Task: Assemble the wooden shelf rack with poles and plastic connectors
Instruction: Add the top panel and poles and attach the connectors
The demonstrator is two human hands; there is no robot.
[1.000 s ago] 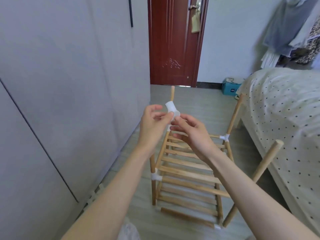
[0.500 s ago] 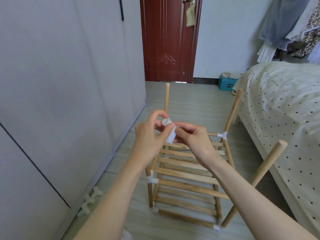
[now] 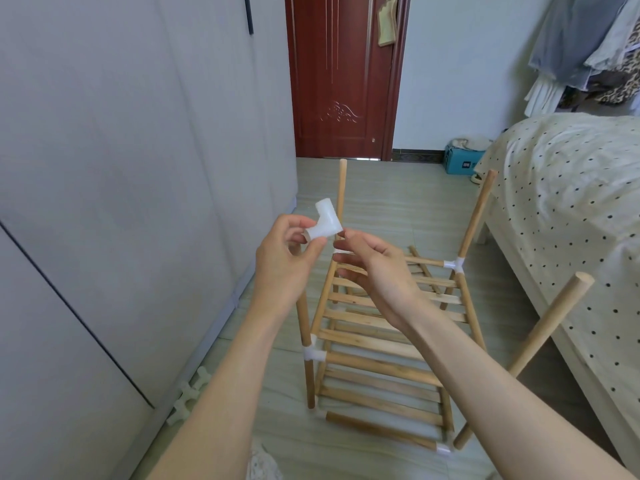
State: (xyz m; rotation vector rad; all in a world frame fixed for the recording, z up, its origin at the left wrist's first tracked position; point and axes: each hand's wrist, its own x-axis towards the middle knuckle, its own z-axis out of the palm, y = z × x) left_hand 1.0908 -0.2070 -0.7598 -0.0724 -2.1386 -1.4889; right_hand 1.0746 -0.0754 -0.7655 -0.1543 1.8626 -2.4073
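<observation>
So the rack (image 3: 388, 337) is partly built at this point: slatted tiers on the floor (image 3: 398, 209) between the wardrobe (image 3: 138, 168) and the bed (image 3: 571, 202), with four poles sticking up bare at the corners. White connectors are already on the lower joints, e.g. one on the near-left pole (image 3: 313, 353) and one on the far-right pole (image 3: 456, 264). The step in hand looks like getting the next connector (image 3: 325, 223) ready to go on. It's a white plastic elbow-ish piece, up in the air above the rack, just in front of the far-left pole (image 3: 342, 188). The left hand (image 3: 287, 258) is pinching it by its lower socket, thumb and fingers wrapped on it. The right hand (image 3: 377, 268) is right beside it with loosely curled fingers and holds nothing that I can make out; its fingertips are near the connector's right end, but I can't tell if they actually touch. My read is that the person is checking which way the sockets face before fitting it. Next move, I'd guess: pick a bare pole top, line a socket up straight over the end and push down, probably with the other hand steadying the pole, since those uprights lean a bit and nothing ties their tops together yet. The side socket should point toward where the next crossbar goes. There are also spare connectors (image 3: 188, 396) on the floor by the wardrobe for the other corners.
</observation>
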